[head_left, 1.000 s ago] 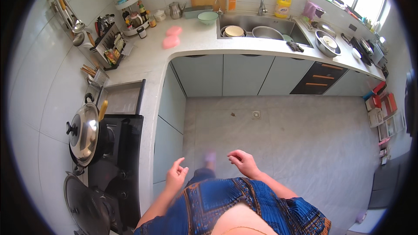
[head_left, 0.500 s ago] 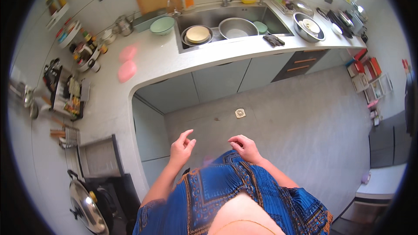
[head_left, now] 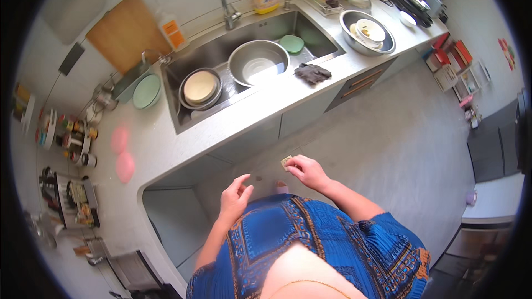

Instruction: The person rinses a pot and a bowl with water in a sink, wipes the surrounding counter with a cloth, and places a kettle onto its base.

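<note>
In front of my body, both hands hang in the air above the floor, short of the counter. My left hand [head_left: 234,200] is open, its thumb and fingers loosely bent and apart, and holds nothing. To its right, my right hand [head_left: 309,171] has loosely curved fingers with nothing seen in them. A square floor drain [head_left: 286,161] shows on the floor just past its fingertips. Dark gloves [head_left: 313,73] lie at the sink's front edge. In the steel sink [head_left: 244,98] stand a large metal basin [head_left: 259,55], a cream bowl [head_left: 200,87] nested in a metal pan, and a green dish [head_left: 291,44].
Left of the sink are a pale green bowl [head_left: 146,92] and two pink mats [head_left: 125,167]. Right of it, a metal basin [head_left: 354,41] holds white dishes. The counter [head_left: 160,160] curves round my left. Red boxes and a rack [head_left: 471,80] stand at the right wall.
I have moved closer to the sink and my view has turned right. Sink, basins and gloves appear larger and further left. My hands stay raised before me, still apart.
</note>
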Motion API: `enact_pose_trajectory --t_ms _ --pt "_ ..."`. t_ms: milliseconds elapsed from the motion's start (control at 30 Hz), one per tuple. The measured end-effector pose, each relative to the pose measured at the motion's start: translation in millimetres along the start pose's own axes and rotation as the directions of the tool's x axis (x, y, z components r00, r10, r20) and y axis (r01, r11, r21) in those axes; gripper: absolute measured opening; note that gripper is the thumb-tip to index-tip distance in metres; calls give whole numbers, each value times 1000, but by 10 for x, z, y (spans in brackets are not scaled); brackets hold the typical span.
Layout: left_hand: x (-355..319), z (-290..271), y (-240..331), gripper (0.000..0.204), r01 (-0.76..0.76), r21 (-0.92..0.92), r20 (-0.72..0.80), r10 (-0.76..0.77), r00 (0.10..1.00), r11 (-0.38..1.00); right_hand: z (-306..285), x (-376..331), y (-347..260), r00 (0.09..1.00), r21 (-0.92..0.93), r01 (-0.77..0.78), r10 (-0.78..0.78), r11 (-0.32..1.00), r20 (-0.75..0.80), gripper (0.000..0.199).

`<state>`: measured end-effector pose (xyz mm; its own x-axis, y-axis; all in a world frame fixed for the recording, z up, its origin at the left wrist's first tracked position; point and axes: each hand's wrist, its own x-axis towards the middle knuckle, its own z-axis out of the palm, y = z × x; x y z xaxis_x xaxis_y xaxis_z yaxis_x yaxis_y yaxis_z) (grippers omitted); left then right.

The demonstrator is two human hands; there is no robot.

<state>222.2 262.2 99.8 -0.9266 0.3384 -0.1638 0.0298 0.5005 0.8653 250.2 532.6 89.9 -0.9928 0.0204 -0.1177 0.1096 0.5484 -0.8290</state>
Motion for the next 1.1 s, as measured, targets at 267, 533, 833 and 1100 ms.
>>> enact_pose_trajectory --t_ms 267,533,833,1100 --pt "631 -21 -3 33 62 -14 39 -61 997 998 -263 649 156 999 81 -35 36 996 -21 16" --pt "1268 -120 126 33 32 13 137 -33 990 999 -553 998 389 954 58 -57 71 997 -290 24" --pt "1557 -201 18 33 109 61 260 -121 958 992 -1339 1939 857 725 -88 -157 55 984 -687 22" --pt "1659 -271 -62 33 144 30 286 -146 947 989 -1371 2530 1085 809 -262 -321 119 910 -576 28"
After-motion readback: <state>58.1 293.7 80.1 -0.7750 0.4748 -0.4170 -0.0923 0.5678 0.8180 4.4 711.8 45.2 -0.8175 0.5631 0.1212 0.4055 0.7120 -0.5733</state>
